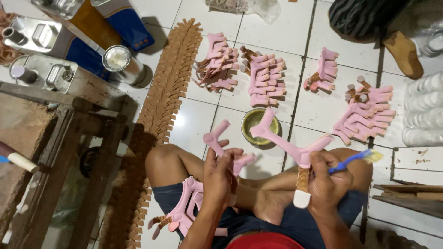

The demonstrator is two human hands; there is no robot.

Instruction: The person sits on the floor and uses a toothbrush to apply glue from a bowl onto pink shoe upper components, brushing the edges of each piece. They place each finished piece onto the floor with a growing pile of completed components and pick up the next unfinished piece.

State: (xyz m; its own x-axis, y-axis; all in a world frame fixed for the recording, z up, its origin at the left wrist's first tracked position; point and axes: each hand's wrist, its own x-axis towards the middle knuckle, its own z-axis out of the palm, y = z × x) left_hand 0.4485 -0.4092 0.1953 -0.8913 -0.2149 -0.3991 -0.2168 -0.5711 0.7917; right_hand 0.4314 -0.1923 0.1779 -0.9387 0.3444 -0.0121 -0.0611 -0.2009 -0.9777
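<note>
Right hand point(325, 182) fingers clenched on blue toothbrush point(353, 159); left hand point(219, 173) fingers grasping pink Y-shaped strap point(217, 138).

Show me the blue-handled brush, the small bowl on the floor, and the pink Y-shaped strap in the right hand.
Blue-handled brush point(353, 159), head view, on the blue handle.
Small bowl point(249, 116), head view, on its left rim.
Pink Y-shaped strap point(277, 138), head view, on the middle of its long arm.

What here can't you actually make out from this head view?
- Brush tip: motion-blurred; what's on it is unclear.
- Bowl: contents partly hidden by the pink Y-shaped strap.
- Left hand: its grip on the second strap faces away.
- Right hand: palm hidden.
</note>
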